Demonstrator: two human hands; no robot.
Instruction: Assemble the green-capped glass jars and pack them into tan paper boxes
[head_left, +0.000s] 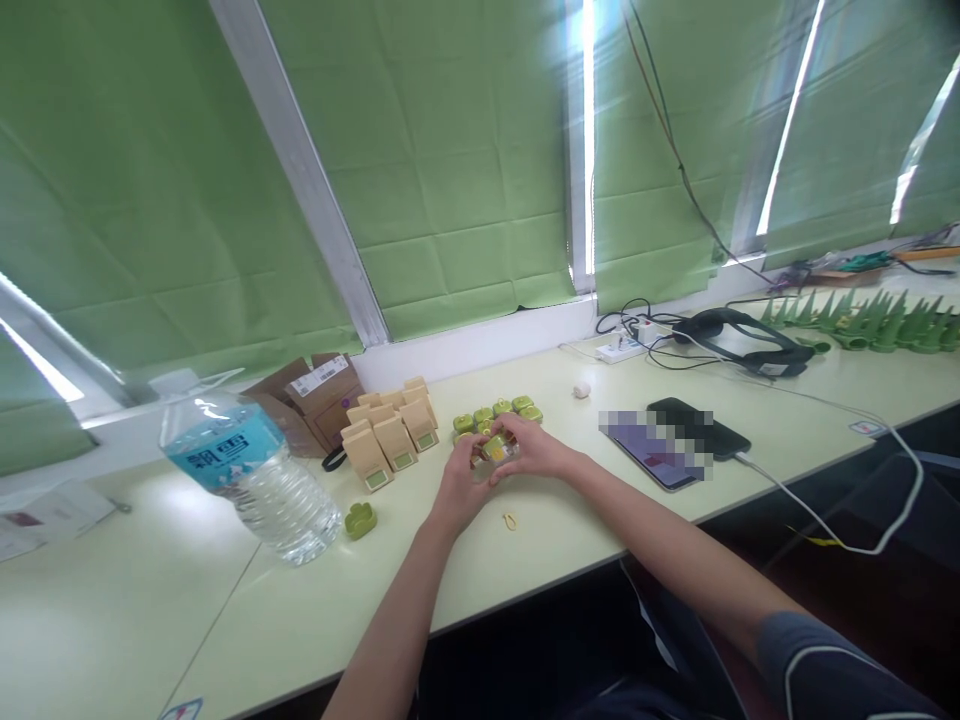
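Between my two hands is a small clear box with green and yellow parts [495, 449], held just above the table. My left hand [463, 480] curls its fingers round the near left side of it. From the right, my right hand [529, 448] grips its top and side. Right behind stand several small green-topped containers [501, 407] in a cluster. A small yellow loop [510, 521] lies on the table in front of my hands. To the left sits a green flower-shaped piece [361, 520].
Left of my hands stand several brown paper packets [394, 440], a cardboard box [319, 400] and a large water bottle [251, 470]. On the right lie a phone [649, 455], a black device [697, 425] with a white cable, a power strip [622, 347], a black headset [750, 340] and green spiked pieces [877, 320].
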